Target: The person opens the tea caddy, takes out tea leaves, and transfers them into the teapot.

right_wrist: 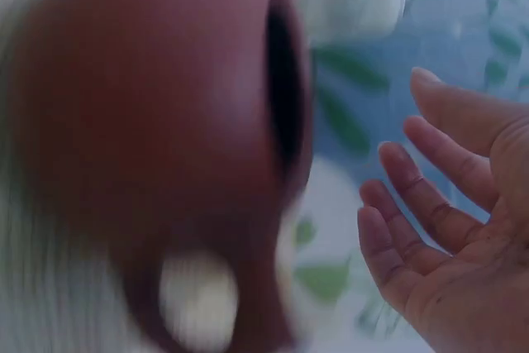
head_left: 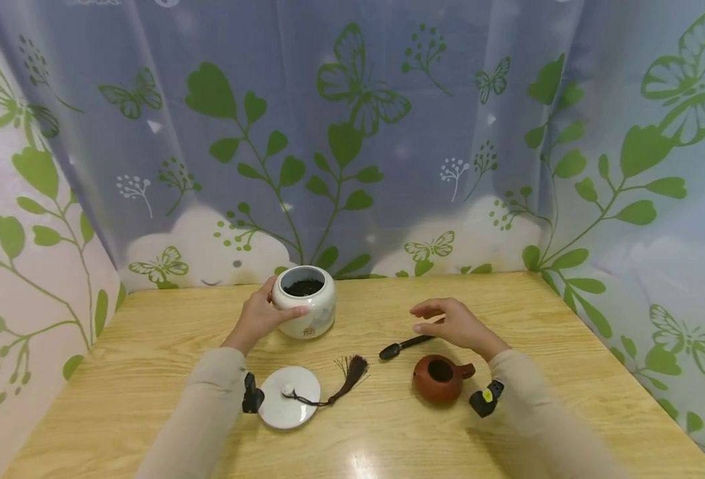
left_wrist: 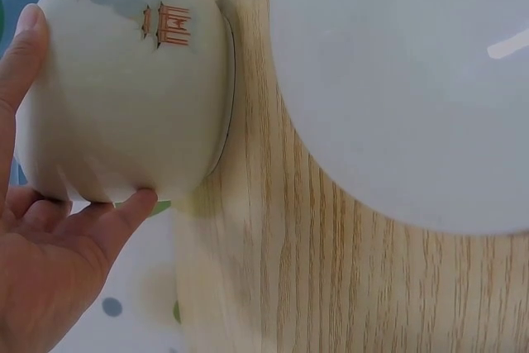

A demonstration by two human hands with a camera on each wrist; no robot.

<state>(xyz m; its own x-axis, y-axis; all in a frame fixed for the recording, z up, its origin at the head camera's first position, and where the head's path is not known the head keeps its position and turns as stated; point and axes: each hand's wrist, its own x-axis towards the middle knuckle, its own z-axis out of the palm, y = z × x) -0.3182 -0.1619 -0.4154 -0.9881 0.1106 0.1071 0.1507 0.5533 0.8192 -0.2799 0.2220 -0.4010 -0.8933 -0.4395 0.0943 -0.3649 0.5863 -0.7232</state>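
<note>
While my left grip [head_left: 259, 318] clamps the mouth-up jar [head_left: 316, 319], my right grip [head_left: 457, 325], fingers parted, hides the handle end of the black scoop [head_left: 406, 345], its bowl pointing leftward.

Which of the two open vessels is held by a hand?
The white ceramic jar with dark contents: the left hand holds its side. The reddish-brown teapot, the other open vessel, has no hand on it.

The jar [head_left: 304, 320] stands by the desk's [head_left: 173, 322] far edge, the lid [head_left: 281, 412] before it; nearer the right edge sits the teapot [head_left: 438, 389], the scoop [head_left: 403, 345] behind.
</note>
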